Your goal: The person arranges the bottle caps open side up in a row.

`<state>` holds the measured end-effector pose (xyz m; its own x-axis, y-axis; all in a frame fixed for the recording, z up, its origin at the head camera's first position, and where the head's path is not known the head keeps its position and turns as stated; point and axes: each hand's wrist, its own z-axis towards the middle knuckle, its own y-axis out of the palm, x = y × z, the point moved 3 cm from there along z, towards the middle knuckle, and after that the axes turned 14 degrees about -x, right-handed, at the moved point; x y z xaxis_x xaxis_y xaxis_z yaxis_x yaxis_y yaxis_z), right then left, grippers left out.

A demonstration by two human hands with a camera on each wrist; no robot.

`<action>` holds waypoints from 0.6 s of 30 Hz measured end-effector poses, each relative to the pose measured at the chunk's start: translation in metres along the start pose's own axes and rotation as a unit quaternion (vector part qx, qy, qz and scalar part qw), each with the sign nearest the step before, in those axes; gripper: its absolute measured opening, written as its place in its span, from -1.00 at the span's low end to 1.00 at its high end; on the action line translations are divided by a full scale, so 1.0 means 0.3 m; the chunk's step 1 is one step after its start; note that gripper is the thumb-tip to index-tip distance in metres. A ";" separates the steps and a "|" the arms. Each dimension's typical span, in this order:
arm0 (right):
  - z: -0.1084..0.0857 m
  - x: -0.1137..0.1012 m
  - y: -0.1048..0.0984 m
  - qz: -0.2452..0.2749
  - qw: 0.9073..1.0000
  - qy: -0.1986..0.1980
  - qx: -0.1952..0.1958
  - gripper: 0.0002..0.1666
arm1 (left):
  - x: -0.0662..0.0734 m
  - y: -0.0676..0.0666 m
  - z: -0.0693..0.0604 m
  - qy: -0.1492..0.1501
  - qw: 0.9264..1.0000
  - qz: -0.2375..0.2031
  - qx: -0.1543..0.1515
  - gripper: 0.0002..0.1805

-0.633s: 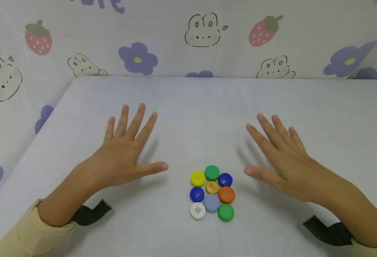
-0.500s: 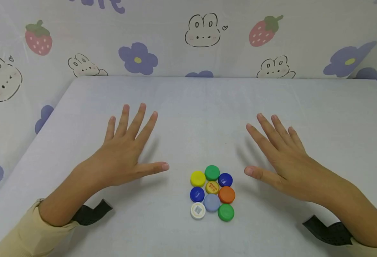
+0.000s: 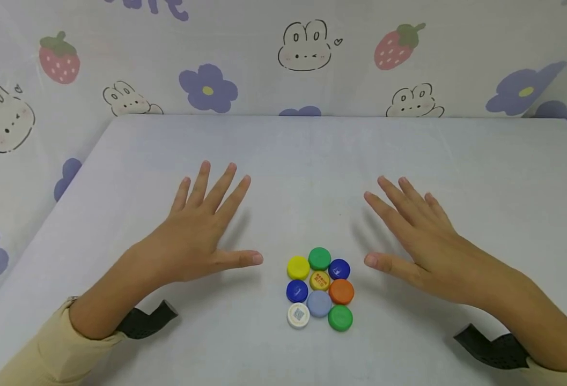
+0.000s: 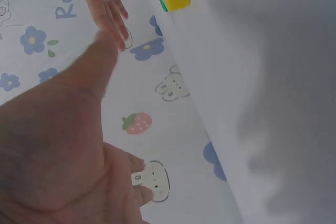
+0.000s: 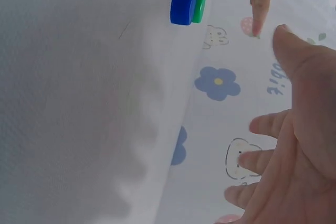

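Note:
Several round plastic bottle caps lie packed together on the white table (image 3: 293, 155). Among them are a yellow cap (image 3: 298, 267), an orange cap (image 3: 341, 291), a light blue cap (image 3: 319, 304), a white cap (image 3: 298, 315) with a printed square, and a small yellow cap with red print (image 3: 319, 280). Green caps (image 3: 340, 318) and dark blue caps (image 3: 297, 291) make up the others. My left hand (image 3: 196, 236) hovers left of the cluster, fingers spread, touching nothing. On the other side my right hand (image 3: 423, 246) hovers likewise, its thumb nearest the caps.
A patterned cloth (image 3: 254, 48) with rabbits, strawberries and purple flowers hangs behind the table's far edge and along its left side. Dark wrist mounts (image 3: 149, 320) sit under both wrists, by the pale yellow sleeves (image 3: 66, 343).
Both hands have drifted inward toward the caps, with the left shifting farther to the right. Their fingertips have also come slightly nearer. The caps have stayed where they were.

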<state>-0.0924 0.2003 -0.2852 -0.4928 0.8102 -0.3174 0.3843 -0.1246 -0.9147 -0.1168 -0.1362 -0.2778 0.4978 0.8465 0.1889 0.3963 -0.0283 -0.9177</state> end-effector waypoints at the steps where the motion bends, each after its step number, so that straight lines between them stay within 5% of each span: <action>1: 0.002 -0.003 0.000 -0.002 1.000 -0.003 0.001 0.03 | 0.004 0.001 0.003 0.005 1.000 -0.001 0.001 0.23; 10: 0.051 -0.061 0.006 0.004 0.998 -0.050 0.036 -0.68 | 0.104 0.032 0.085 0.054 0.996 -0.066 0.027 -0.59; 18: 0.127 -0.135 0.018 0.023 0.997 -0.069 0.001 -0.77 | 0.200 0.052 0.159 0.090 0.993 -0.073 -0.002 -0.65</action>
<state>-0.1000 0.1450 -0.2867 -0.5785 0.7166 -0.3896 0.4068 -0.1606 -0.8993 -0.1177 -0.0604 -0.2975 0.5636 0.7333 0.3802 0.4774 0.0865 -0.8744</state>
